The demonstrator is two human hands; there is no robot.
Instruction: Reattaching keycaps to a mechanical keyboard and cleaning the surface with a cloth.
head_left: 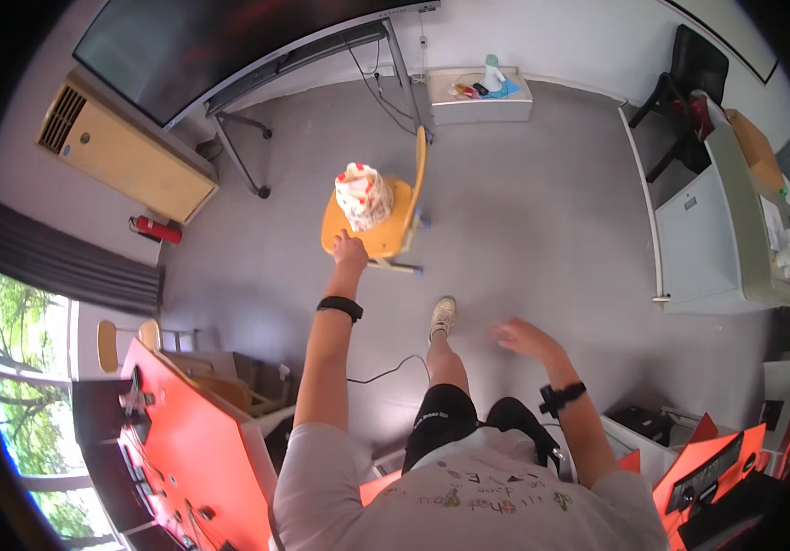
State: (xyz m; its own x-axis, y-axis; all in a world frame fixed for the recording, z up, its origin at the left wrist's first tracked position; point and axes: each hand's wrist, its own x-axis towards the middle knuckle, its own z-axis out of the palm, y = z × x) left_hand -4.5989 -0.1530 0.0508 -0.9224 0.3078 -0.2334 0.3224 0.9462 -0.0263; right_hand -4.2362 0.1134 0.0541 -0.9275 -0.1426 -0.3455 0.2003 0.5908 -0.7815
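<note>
On the seat of a yellow wooden chair (378,241) ahead of me stands a white cloth bag (364,198) with red and other coloured patches, its top bunched up. My left arm is stretched forward, and my left hand (349,251) is over the seat's near edge, just short of the bag. Its fingers are loosely bent, with nothing visible in them. Lower and to the right, my right hand (525,338) hangs over the grey floor, slightly blurred, fingers apart and holding nothing. Dark bands circle both wrists.
A large screen on a wheeled stand (262,191) is at the back left, near a floor air conditioner (129,147) and a fire extinguisher (156,229). A low white box (482,111) sits by the wall. Red-topped desks (202,441) flank me; a grey lectern (716,239) stands right.
</note>
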